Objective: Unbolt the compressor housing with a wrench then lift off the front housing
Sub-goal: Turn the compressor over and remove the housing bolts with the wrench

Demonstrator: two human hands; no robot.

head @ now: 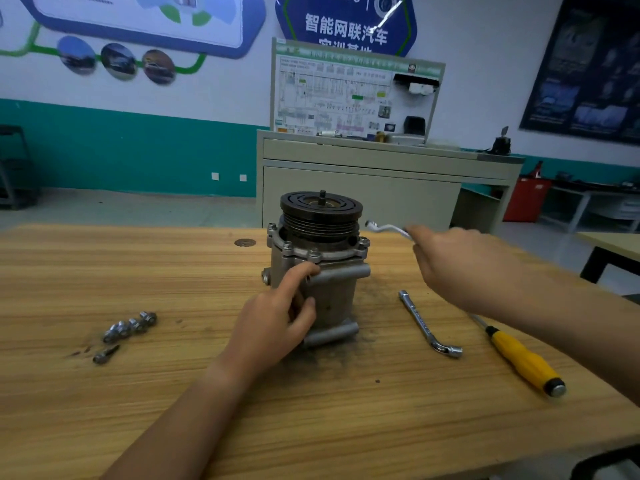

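Right grip is closed round the shank of an offset ring wrench. Its ring end hangs in the air just left of that grip, near but not on the nearest flange bolt. Left grip wraps the body of the compressor, forefinger reaching up to the mounting lug. The unit stands upright on the counter, pulley on top, with the front housing beneath it, several bolts showing in its flange. A half-seated ring could slip and round a bolt head, throwing the knuckles into the pulley. A slack left grip would likely let the tall unit twist or tip under the pull. The pulley crowds the bolts, so the swing looks tight. Below the right grip lie an L-shaped socket wrench and a yellow-handled screwdriver, easily swept by a forearm. Loose bolts sit well left of the left grip, and the counter's far edge runs close behind the compressor.
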